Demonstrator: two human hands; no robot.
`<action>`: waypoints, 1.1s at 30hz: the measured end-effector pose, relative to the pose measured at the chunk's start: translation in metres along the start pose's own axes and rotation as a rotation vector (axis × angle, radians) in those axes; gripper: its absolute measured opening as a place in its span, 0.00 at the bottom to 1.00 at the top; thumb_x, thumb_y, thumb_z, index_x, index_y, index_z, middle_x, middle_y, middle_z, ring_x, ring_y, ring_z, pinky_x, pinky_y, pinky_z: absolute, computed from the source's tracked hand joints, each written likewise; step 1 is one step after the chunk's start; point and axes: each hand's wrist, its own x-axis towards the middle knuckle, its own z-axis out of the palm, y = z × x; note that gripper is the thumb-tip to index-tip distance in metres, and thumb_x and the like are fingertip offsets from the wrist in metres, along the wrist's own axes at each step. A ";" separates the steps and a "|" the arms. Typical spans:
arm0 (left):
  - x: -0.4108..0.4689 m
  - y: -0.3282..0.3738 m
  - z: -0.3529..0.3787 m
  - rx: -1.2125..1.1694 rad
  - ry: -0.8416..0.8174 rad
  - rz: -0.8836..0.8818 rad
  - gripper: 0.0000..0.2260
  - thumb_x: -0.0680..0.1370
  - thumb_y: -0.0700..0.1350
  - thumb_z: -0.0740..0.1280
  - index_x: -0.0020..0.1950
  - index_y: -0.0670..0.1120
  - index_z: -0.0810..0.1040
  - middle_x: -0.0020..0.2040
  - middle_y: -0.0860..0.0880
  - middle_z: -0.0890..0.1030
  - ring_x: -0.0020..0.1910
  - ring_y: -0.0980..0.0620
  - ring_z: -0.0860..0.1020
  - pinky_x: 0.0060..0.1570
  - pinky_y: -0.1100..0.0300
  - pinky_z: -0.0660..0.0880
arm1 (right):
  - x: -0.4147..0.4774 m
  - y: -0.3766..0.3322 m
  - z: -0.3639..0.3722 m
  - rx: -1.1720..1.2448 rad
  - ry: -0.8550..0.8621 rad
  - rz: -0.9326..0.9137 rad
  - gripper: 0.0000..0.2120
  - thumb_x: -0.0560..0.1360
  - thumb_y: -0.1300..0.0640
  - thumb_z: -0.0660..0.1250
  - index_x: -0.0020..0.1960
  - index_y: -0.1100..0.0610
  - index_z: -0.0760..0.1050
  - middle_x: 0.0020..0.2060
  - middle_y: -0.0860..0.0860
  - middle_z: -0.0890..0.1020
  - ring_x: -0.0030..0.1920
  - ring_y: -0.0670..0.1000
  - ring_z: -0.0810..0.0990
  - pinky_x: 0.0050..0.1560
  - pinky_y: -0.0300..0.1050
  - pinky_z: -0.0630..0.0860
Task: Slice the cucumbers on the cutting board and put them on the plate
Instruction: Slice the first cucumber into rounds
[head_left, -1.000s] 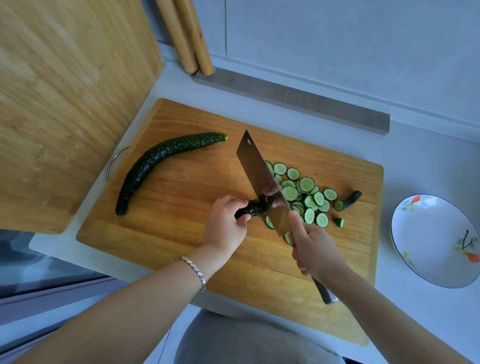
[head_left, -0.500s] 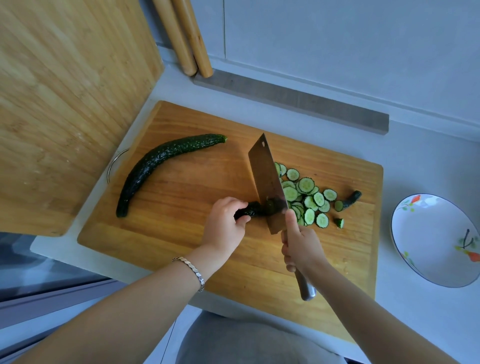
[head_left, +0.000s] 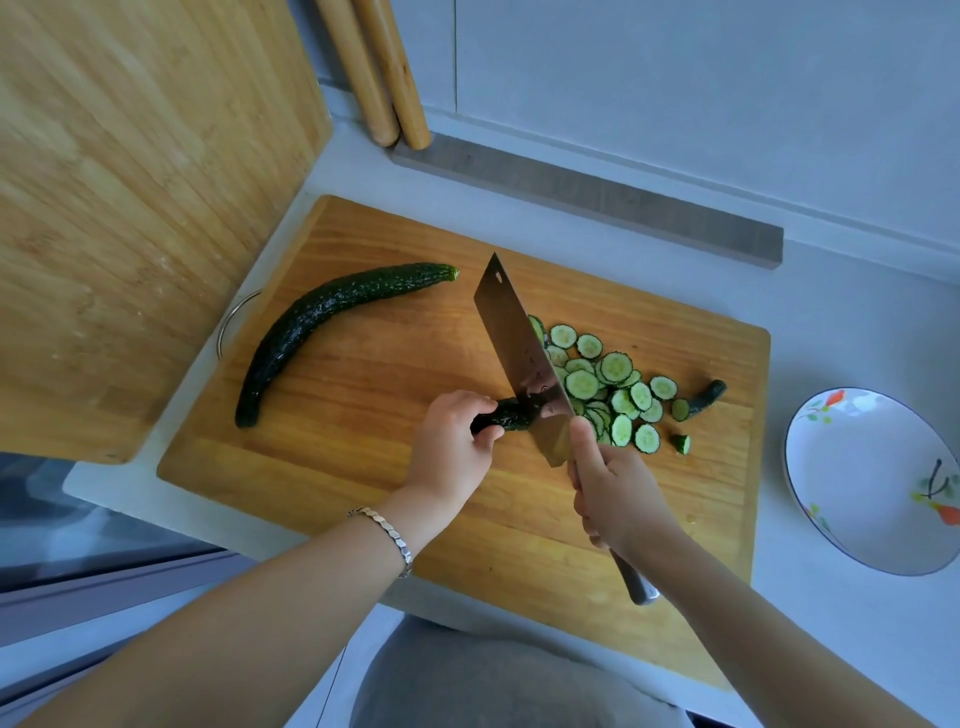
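Both hands work at the middle of the cutting board. Left hand is curled tight around the cucumber stub; right hand is closed on the cleaver, its blade set against the stub. Toward the board's left edge lies a whole cucumber. Right of the blade, cut slices sit heaped with an end piece. Off the board's right edge sits the plate, holding no slices.
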 end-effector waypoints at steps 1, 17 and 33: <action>0.000 0.000 0.000 0.000 0.001 -0.003 0.10 0.69 0.36 0.74 0.50 0.39 0.81 0.48 0.45 0.81 0.50 0.46 0.77 0.49 0.65 0.68 | 0.001 0.001 0.002 -0.021 0.009 -0.012 0.26 0.77 0.36 0.51 0.35 0.58 0.63 0.26 0.53 0.64 0.26 0.51 0.62 0.31 0.43 0.61; 0.002 0.000 -0.006 0.057 -0.072 0.067 0.10 0.71 0.40 0.72 0.51 0.41 0.79 0.48 0.46 0.80 0.50 0.47 0.77 0.48 0.61 0.74 | 0.014 -0.001 -0.002 0.263 -0.044 0.222 0.27 0.77 0.35 0.51 0.35 0.58 0.66 0.21 0.49 0.61 0.21 0.49 0.59 0.24 0.38 0.59; 0.062 0.062 -0.032 0.567 -1.083 0.475 0.23 0.80 0.59 0.41 0.73 0.60 0.36 0.73 0.57 0.34 0.72 0.58 0.36 0.71 0.56 0.37 | 0.003 0.015 -0.076 -1.121 0.263 -0.589 0.26 0.73 0.29 0.47 0.37 0.51 0.61 0.28 0.48 0.76 0.33 0.50 0.81 0.23 0.40 0.55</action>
